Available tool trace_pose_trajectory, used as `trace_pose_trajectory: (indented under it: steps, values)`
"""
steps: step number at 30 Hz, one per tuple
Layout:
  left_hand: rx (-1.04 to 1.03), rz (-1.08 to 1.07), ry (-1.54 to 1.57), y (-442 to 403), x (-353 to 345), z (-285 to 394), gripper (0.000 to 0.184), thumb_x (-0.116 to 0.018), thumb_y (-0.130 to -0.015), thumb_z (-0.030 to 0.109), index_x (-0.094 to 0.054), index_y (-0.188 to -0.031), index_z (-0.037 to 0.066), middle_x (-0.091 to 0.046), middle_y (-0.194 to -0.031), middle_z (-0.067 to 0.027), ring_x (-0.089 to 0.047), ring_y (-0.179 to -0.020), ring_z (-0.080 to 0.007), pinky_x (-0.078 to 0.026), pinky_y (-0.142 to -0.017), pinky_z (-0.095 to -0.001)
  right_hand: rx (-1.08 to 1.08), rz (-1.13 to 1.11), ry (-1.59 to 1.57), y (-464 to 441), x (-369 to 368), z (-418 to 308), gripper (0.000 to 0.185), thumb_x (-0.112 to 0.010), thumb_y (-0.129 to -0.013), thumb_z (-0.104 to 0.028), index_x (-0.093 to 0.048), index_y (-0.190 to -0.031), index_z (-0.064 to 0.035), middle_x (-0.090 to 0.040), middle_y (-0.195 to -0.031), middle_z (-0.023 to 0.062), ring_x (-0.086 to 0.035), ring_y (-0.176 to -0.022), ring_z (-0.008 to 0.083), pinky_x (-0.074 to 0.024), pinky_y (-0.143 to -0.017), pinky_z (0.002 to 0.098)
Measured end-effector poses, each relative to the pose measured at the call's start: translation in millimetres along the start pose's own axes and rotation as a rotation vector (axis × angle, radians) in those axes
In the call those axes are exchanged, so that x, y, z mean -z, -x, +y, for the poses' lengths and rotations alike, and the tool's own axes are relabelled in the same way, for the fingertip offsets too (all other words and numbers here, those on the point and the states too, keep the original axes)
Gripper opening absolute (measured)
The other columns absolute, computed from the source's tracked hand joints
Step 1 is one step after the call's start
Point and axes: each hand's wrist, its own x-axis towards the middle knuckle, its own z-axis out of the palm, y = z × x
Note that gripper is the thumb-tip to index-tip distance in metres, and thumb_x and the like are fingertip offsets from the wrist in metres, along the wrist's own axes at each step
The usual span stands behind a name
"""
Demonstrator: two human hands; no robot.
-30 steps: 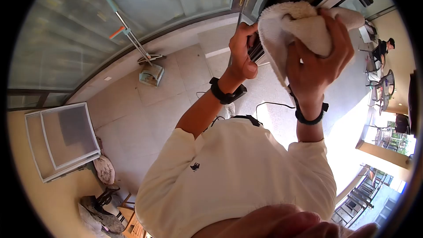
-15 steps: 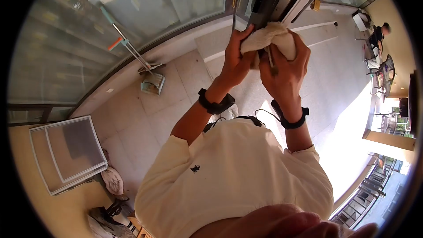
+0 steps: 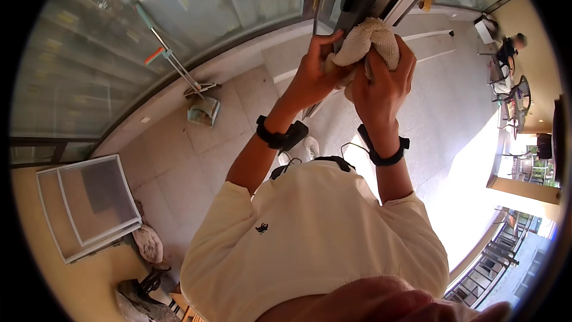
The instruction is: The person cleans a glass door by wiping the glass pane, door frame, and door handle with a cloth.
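Observation:
A cream, textured cloth [image 3: 364, 42] is bunched between my two hands, up against the edge of a dark door frame [image 3: 364, 0]. My left hand [image 3: 316, 71] grips the cloth from the left, its thumb pointing up beside the frame. On the other side, my right hand [image 3: 384, 89] has its fingers curled and pressed into the folds. The part of the frame behind the cloth is hidden. Black bands with small boxes and wires are strapped round both wrists.
Large glass panels [image 3: 238, 0] run along the left. A broom [image 3: 173, 56] and a dustpan [image 3: 204, 111] stand by the low ledge. A framed screen [image 3: 92, 206] leans at the lower left. Chairs [image 3: 521, 92] and a seated person [image 3: 511, 48] are far right.
Both hands and the cloth have shifted slightly upward, and the cloth is folded differently, with more of it showing above the right fingers. My shoes have come into view below.

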Motion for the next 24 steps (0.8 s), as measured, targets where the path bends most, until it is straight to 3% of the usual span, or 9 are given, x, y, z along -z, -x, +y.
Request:
trace_pose_trajectory:
  steps: [2, 5, 8, 10, 14, 17, 19, 22, 24]
  values:
    - [0.212, -0.092, -0.062, 1.6, 6.6, 17.5, 0.068, -0.076, -0.091, 0.016, -0.037, -0.146, 0.005, -0.069, -0.109, -0.0137, -0.066, -0.105, -0.0179, -0.052, -0.091, -0.0326, -0.001, -0.036, -0.009, -1.5, 9.4, -1.8, 0.041, -0.071, -0.065, -0.008, -0.075, -0.105, -0.0074, -0.055, -0.125, 0.0189, -0.055, -0.108, 0.0376, -0.0467, -0.092, 0.0471]
    - [0.176, -0.235, -0.229, -2.7, 25.7, 32.1, 0.075, -0.079, -0.09, 0.026, -0.038, -0.149, 0.007, -0.07, -0.109, -0.0141, -0.067, -0.103, -0.0185, -0.052, -0.089, -0.0326, 0.0, -0.067, -0.006, -14.1, 22.4, -8.8, 0.04, -0.072, -0.069, -0.011, -0.074, -0.109, -0.0072, -0.056, -0.125, 0.0192, -0.055, -0.109, 0.0378, -0.0447, -0.094, 0.0472]
    - [0.116, -0.228, -0.276, -10.8, 32.8, 43.4, 0.071, -0.079, -0.089, 0.034, -0.046, -0.144, 0.003, -0.069, -0.114, -0.013, -0.065, -0.105, -0.0173, -0.051, -0.091, -0.0341, -0.011, 0.147, 0.03, -36.7, 21.9, -26.8, 0.04, -0.082, -0.075, -0.031, -0.075, -0.105, -0.0054, -0.056, -0.126, 0.0192, -0.056, -0.109, 0.0349, -0.0382, -0.098, 0.0469]
    - [0.011, -0.181, -0.281, -11.1, 30.6, 45.3, 0.066, -0.077, -0.09, 0.036, -0.051, -0.138, -0.001, -0.067, -0.114, -0.0138, -0.064, -0.106, -0.0189, -0.049, -0.094, -0.034, 0.005, 0.22, 0.105, -39.5, -2.5, -23.7, 0.041, -0.083, -0.073, -0.031, -0.075, -0.104, -0.0055, -0.057, -0.125, 0.0185, -0.057, -0.108, 0.034, -0.0384, -0.098, 0.0464]
    - [0.157, -0.246, -0.281, -2.5, 34.2, 33.7, 0.068, -0.077, -0.09, 0.032, -0.049, -0.143, 0.001, -0.064, -0.119, -0.0142, -0.061, -0.112, -0.0217, -0.048, -0.093, -0.0337, 0.017, 0.267, 0.179, -33.9, -10.6, -20.3, 0.033, -0.08, -0.073, -0.023, -0.075, -0.101, -0.0064, -0.061, -0.118, 0.0159, -0.06, -0.103, 0.0298, -0.041, -0.093, 0.0439]
    - [0.044, -0.31, -0.429, -5.6, 34.3, 33.9, 0.075, -0.081, -0.085, 0.022, -0.045, -0.149, 0.006, -0.056, -0.131, -0.0143, -0.055, -0.121, -0.0232, -0.048, -0.098, -0.0355, -0.011, 0.193, 0.175, -18.4, -9.8, -18.7, 0.028, -0.077, -0.073, -0.016, -0.075, -0.1, -0.0073, -0.062, -0.115, 0.0142, -0.061, -0.101, 0.029, -0.0435, -0.089, 0.0423]
    - [0.016, -0.316, -0.443, -3.3, 35.3, 31.9, 0.089, -0.084, -0.079, 0.015, -0.037, -0.155, 0.011, -0.046, -0.144, -0.0134, -0.047, -0.133, -0.0257, -0.046, -0.105, -0.0378, -0.03, 0.153, 0.178, -8.4, -6.8, -15.4, 0.027, -0.075, -0.073, -0.013, -0.075, -0.1, -0.0078, -0.062, -0.113, 0.0133, -0.061, -0.1, 0.029, -0.0446, -0.087, 0.0415]
    - [0.043, -0.332, -0.395, -1.6, 34.3, 32.4, 0.097, -0.084, -0.078, 0.01, -0.03, -0.158, 0.015, -0.042, -0.152, -0.0107, -0.043, -0.14, -0.026, -0.043, -0.108, -0.0406, -0.095, -0.02, 0.081, 10.6, -11.0, -11.1, 0.024, -0.074, -0.072, -0.011, -0.077, -0.096, -0.0085, -0.062, -0.114, 0.0107, -0.062, -0.098, 0.0296, -0.0456, -0.089, 0.0419]
    - [0.028, -0.359, -0.42, -0.1, 36.0, 29.1, 0.098, -0.082, -0.08, 0.012, -0.026, -0.16, 0.015, -0.04, -0.154, -0.0114, -0.041, -0.142, -0.0269, -0.043, -0.109, -0.041, -0.081, -0.015, 0.073, 14.2, -3.6, -7.4, 0.024, -0.074, -0.072, -0.011, -0.077, -0.096, -0.0087, -0.062, -0.116, 0.0108, -0.061, -0.1, 0.0298, -0.0453, -0.09, 0.0419]
